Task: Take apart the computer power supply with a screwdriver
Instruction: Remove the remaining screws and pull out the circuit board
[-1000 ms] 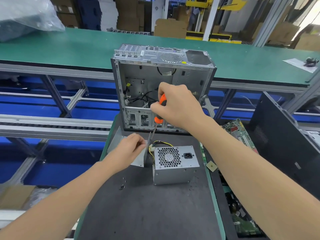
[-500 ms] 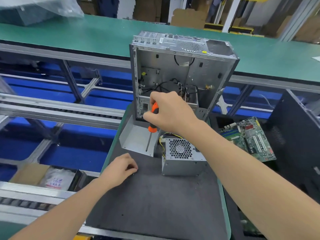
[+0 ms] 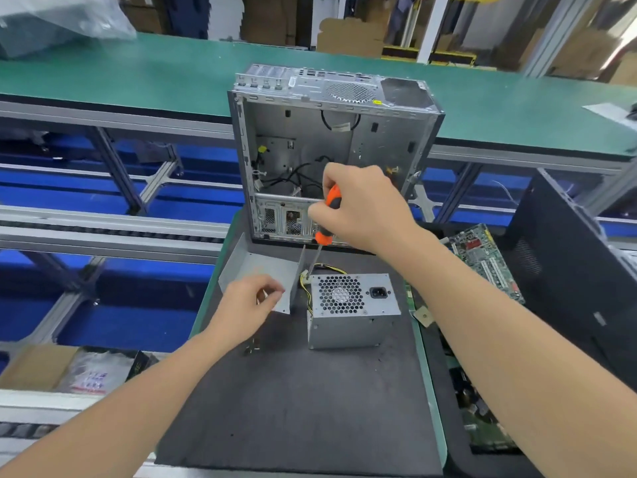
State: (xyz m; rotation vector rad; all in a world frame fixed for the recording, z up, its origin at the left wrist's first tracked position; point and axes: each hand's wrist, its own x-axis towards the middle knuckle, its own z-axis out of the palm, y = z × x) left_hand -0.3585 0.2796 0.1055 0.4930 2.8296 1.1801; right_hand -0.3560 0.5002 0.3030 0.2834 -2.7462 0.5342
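The power supply (image 3: 353,310) sits on a black mat (image 3: 293,408), fan grille and socket facing up, just in front of an opened computer case (image 3: 331,132). Yellow and black wires (image 3: 306,288) leave its left side. The right hand (image 3: 362,208) grips an orange-and-black screwdriver (image 3: 327,219), with the shaft angled down toward the unit's far left corner; we cannot tell whether the tip touches. The left hand (image 3: 248,301) is at the near corner of a bent metal cover (image 3: 262,267) just beside the supply. Its fingers are curled toward the thumb, though we cannot tell if they pinch anything. Small screws (image 3: 251,348) lie near that wrist. A circuit board (image 3: 482,257) lies to the right, and a green conveyor belt (image 3: 138,81) runs behind.
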